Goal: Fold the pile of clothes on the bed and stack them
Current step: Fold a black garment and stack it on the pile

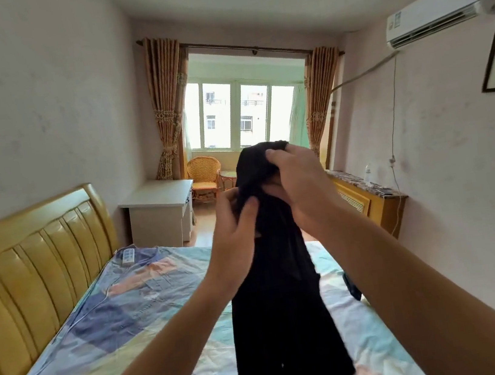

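A black garment (284, 309) hangs in the air in front of me, above the bed (105, 318). My right hand (299, 180) grips its bunched top edge, fingers curled over the cloth. Just below and to the left, my left hand (236, 227) pinches the fabric between thumb and fingers. The cloth falls long and loose between my forearms, down past the bottom of the view. A small dark piece of cloth (353, 286) lies on the bed behind my right forearm, mostly hidden.
The bed has a patterned blue and teal sheet and a yellow padded headboard (27, 259) on the left. A white remote (128, 256) lies near the headboard. A white desk (160, 212), a wicker chair (204, 174) and a wooden cabinet (368, 199) stand beyond the bed.
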